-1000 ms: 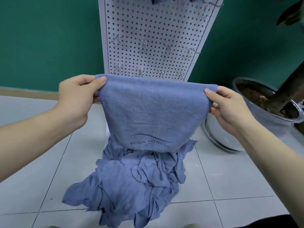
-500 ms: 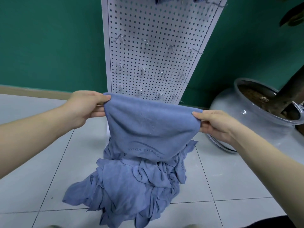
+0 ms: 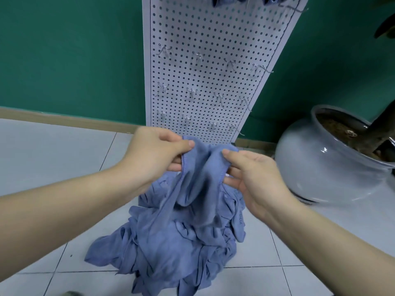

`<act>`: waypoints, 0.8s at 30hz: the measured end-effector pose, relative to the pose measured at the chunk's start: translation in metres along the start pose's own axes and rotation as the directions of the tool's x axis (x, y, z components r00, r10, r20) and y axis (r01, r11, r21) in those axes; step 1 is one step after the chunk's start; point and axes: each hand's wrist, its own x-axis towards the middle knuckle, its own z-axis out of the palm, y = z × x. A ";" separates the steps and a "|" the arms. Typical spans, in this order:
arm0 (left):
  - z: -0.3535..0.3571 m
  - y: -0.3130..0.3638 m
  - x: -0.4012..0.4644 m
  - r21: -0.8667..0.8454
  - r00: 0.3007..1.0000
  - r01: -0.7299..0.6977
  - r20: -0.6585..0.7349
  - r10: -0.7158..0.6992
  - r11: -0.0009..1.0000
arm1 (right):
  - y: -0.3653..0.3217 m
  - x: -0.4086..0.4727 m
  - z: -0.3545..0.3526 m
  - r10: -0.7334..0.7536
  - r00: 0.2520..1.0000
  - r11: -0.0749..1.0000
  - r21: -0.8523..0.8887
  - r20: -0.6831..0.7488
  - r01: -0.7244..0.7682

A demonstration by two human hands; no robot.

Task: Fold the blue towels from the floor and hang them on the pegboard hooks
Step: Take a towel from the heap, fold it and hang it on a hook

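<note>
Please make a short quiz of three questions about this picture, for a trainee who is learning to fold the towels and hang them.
1. True or false: both hands hold the same towel.
2. Where is the pile of towels? A) in the plant pot B) on the floor tiles in front of the pegboard C) on a table
3. What sticks out of the pegboard in rows?

Key:
1. True: the left hand and the right hand pinch its top edge, close together.
2. B: the floor; the plant pot stands to the right.
3. Metal hooks.
</note>
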 end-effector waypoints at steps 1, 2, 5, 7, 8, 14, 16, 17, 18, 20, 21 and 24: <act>0.004 -0.004 -0.005 0.017 1.000 0.001 0.015 -0.001 1.000 | 0.004 -0.006 0.005 -0.002 0.999 1.000 -0.021 0.034 0.002; 0.007 -0.008 -0.009 0.034 1.000 0.001 0.027 -0.002 0.999 | 0.008 -0.011 0.010 -0.011 0.998 0.999 -0.046 0.067 0.014; 0.015 -0.016 -0.019 0.029 0.998 -0.018 0.067 0.016 0.999 | 0.019 -0.019 0.019 -0.093 0.989 0.993 -0.064 0.114 0.101; 0.016 -0.019 -0.021 0.033 0.996 -0.062 0.063 0.060 0.998 | 0.021 -0.020 0.019 -0.142 0.983 0.986 -0.076 0.119 0.151; 0.016 -0.019 -0.022 0.046 0.995 -0.088 0.054 0.085 0.995 | 0.022 -0.020 0.019 -0.158 0.980 0.981 -0.089 0.122 0.170; 0.016 -0.024 -0.027 0.135 0.970 -0.244 0.052 0.239 0.960 | 0.020 -0.023 0.018 -0.198 0.975 0.975 -0.081 0.104 0.207; 0.016 -0.023 -0.031 0.136 0.954 -0.299 0.069 0.292 0.945 | 0.020 -0.024 0.017 -0.211 0.971 0.972 -0.078 0.107 0.220; 0.016 -0.024 -0.032 0.149 0.943 -0.331 0.079 0.323 0.932 | 0.020 -0.024 0.017 -0.226 0.968 0.968 -0.086 0.109 0.235; 0.016 -0.025 -0.032 0.161 0.929 -0.368 0.096 0.356 0.916 | 0.020 -0.024 0.017 -0.241 0.965 0.964 -0.092 0.107 0.251; 0.016 -0.029 -0.031 0.158 0.896 -0.438 0.151 0.417 0.885 | 0.019 -0.024 0.017 -0.259 0.961 0.962 -0.065 0.098 0.266; 0.015 -0.030 -0.032 0.137 0.881 -0.462 0.182 0.437 0.876 | 0.018 -0.024 0.017 -0.262 0.960 0.962 -0.046 0.099 0.268; 0.015 -0.032 -0.033 0.091 0.843 -0.511 0.245 0.478 0.854 | 0.015 -0.023 0.014 -0.284 0.951 0.955 -0.053 0.123 0.292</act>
